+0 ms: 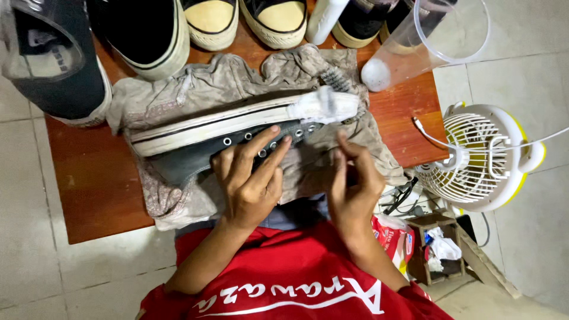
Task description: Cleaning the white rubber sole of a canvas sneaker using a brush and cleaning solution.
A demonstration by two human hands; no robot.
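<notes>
While left hand (249, 184) fingers (261, 142) press flat and spread on the dark sneaker (237, 133) lying sideways on a rag (201, 89) mid-table | right hand (352, 189) loosely curled, holding nothing, beside it | clear plastic jug (427, 41) tipped at the table's (89, 189) far right corner, white foam inside | red-and-white packet (394, 237) below the right edge.
</notes>
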